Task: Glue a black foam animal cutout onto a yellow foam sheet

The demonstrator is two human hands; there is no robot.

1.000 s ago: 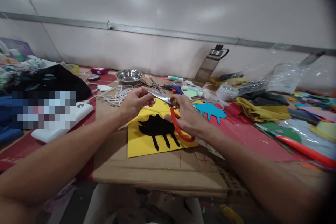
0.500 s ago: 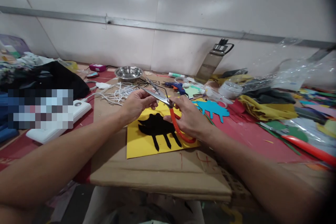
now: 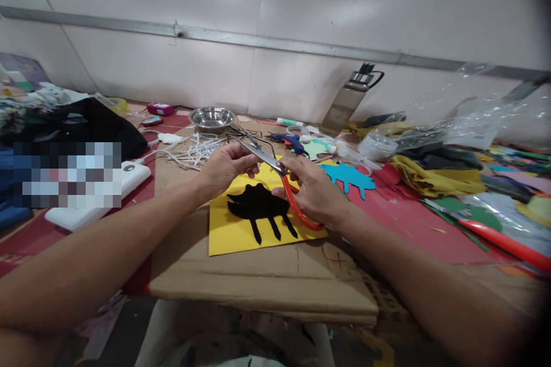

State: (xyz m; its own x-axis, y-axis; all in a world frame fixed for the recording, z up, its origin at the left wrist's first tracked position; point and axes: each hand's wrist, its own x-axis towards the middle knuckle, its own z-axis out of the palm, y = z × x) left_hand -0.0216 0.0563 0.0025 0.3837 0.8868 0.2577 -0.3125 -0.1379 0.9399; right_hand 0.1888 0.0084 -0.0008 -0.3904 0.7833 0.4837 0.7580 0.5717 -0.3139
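Observation:
My right hand (image 3: 309, 188) grips a pair of scissors (image 3: 298, 211) by its orange-red handles. The metal blades point up and left, over the fingers of my left hand (image 3: 224, 171). My left fingertips are pinched together just below the blades; what lies between them is too small to make out. Under both hands is a yellow sheet (image 3: 230, 241) on cardboard. On it lies a black animal-like cutout (image 3: 260, 205) with several pointed legs. A blue cutout (image 3: 350, 178) of similar outline lies beyond my right wrist.
A steel bowl (image 3: 212, 119) stands at the back, behind white paper shreds (image 3: 200, 152). A blue glue gun (image 3: 290, 140) and a water bottle (image 3: 346, 100) are further right. Left is a white power strip (image 3: 99, 195); right, yellow cloth (image 3: 434, 180) and second orange-handled scissors (image 3: 503, 238).
The scissors have tilted a little, their blades now lying more steeply across my left fingers. Both hands stay in nearly the same place over the yellow sheet.

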